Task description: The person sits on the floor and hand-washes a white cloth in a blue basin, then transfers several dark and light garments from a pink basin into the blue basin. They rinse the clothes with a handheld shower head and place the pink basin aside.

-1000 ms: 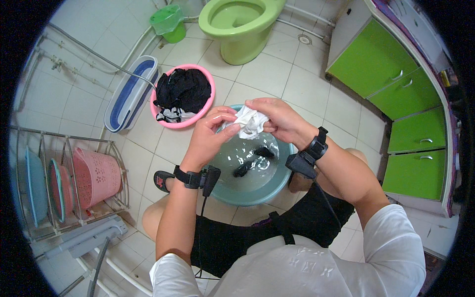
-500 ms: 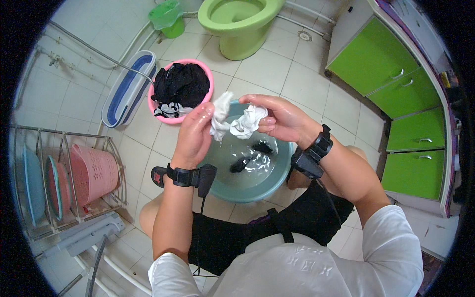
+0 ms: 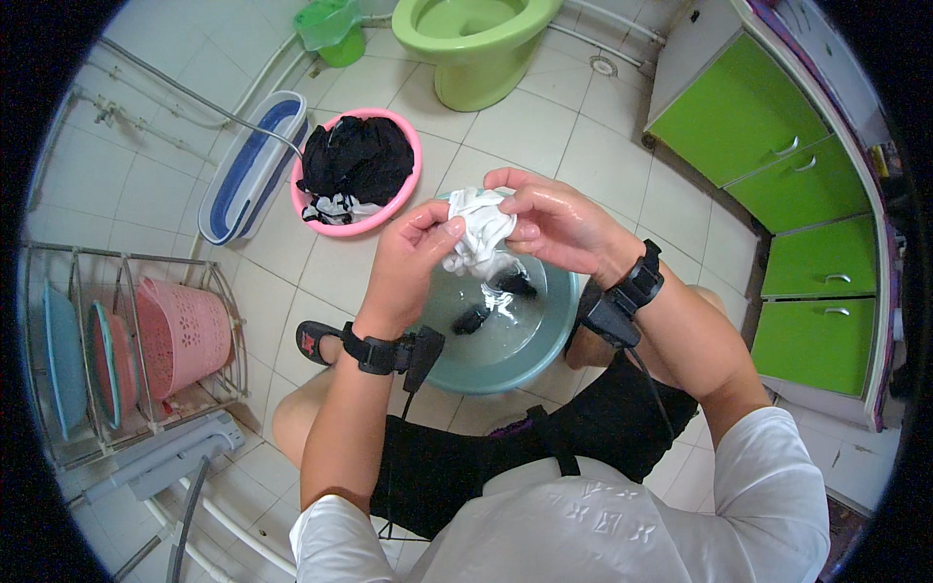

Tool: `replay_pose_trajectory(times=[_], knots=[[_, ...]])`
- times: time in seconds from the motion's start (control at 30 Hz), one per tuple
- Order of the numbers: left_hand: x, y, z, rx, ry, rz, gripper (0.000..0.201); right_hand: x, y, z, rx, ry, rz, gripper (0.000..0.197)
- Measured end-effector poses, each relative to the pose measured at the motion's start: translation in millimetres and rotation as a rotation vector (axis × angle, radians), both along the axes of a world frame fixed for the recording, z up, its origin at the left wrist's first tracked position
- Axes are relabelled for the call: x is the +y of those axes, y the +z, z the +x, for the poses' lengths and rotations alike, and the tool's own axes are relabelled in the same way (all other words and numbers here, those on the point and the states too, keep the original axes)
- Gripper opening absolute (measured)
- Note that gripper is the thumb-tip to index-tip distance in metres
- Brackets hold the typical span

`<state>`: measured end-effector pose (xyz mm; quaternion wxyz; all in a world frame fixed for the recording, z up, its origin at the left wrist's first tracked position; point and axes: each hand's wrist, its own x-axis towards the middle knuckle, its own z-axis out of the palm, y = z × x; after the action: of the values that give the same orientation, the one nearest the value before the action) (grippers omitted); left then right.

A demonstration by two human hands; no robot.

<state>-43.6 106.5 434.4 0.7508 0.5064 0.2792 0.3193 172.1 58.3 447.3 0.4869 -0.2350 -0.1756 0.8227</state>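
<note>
A wet, bunched white cloth (image 3: 480,235), small like a sock, hangs above the far part of a blue-green basin (image 3: 491,381). My left hand (image 3: 408,257) pinches its left side between thumb and fingers. On the other side, my right hand (image 3: 564,225) grips the upper right of the cloth, its fingers curled. Folds hide whether it is one piece or two. Cloudy water fills the basin, and two small dark cloth pieces (image 3: 471,319) lie in it. Black straps with small boxes sit on both wrists.
A pink basin (image 3: 416,175) of black and white clothes (image 3: 360,155) stands at the far left, beside a blue-and-white folding tub (image 3: 224,209). Beyond are a green toilet (image 3: 476,83) and bin (image 3: 340,51). Green cabinets (image 3: 768,126) line the right; a rack (image 3: 146,389) holds basins at left.
The white pieces, held apart in separate hands before, are now together in one bunch between both hands. My left hand has moved right toward the right hand.
</note>
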Motion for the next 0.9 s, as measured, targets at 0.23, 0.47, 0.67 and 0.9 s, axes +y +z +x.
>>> replay_pose_trajectory(times=[0.23, 0.47, 0.67, 0.9], knots=[[-1, 1, -2, -0.125, 0.049, -0.136, 0.019, 0, 13, -11, -0.807, -0.260, 0.267, 0.022], [1, 1, -3, -0.051, 0.114, -0.004, 0.016, -11, 31, -14, -1.366, -0.485, 0.762, 0.016], [-2, 2, 0, -0.010, 0.136, 0.051, 0.015, -8, 26, -16, -1.421, -0.428, 0.774, 0.017], [0, -1, -1, -0.006, 0.136, 0.048, 0.016, -6, 21, -12, -1.351, -0.435, 0.768, 0.012]])
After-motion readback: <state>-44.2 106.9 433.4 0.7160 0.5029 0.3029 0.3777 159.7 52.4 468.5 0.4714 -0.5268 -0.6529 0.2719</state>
